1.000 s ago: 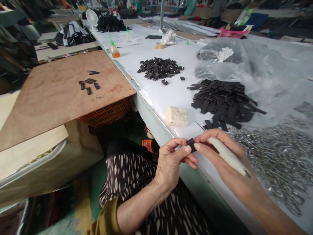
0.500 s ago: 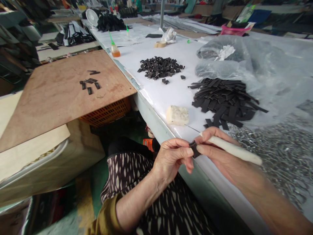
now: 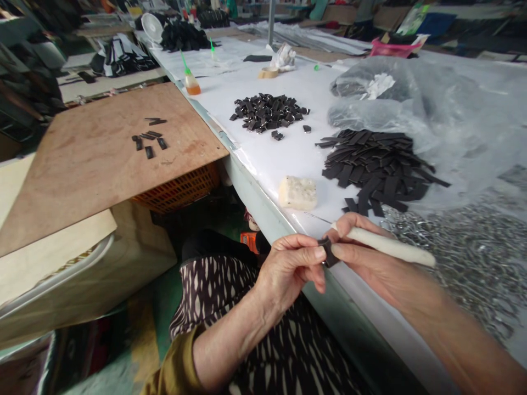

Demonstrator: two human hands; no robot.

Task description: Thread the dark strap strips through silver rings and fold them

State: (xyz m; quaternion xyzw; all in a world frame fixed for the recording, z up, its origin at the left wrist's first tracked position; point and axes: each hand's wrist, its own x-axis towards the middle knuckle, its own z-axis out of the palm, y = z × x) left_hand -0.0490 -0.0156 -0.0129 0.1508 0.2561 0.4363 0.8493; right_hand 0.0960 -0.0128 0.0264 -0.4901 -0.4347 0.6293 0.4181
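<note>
Between the fingertips of both hands, over the table's front edge, is a small dark strip (image 3: 329, 253), apparently folded. My left hand (image 3: 290, 262) pinches its left side with thumb and forefinger. On its right side presses the thumb of my right hand (image 3: 362, 252). That hand also keeps a white-handled tool (image 3: 389, 246) with a thin metal needle-like tip, held across the fingers and pointing left. Just beyond the tip sits an off-white block (image 3: 297, 192). Behind the right hand lies a heap of flat dark strips (image 3: 374, 167). Any metal piece inside the held strip is hidden.
Metal rings or hooks (image 3: 457, 263) spread over the right of the table. Farther back are a pile of folded dark pieces (image 3: 269, 112), a clear plastic bag (image 3: 432, 104), a tape roll (image 3: 268, 72) and a bottle of orange liquid (image 3: 191, 85). A wooden board (image 3: 90, 170) adjoins at left.
The white-handled tool has shifted slightly left and tilted in my right hand, its tip now lower. Both hands keep their hold on the dark strip. The view has moved a little.
</note>
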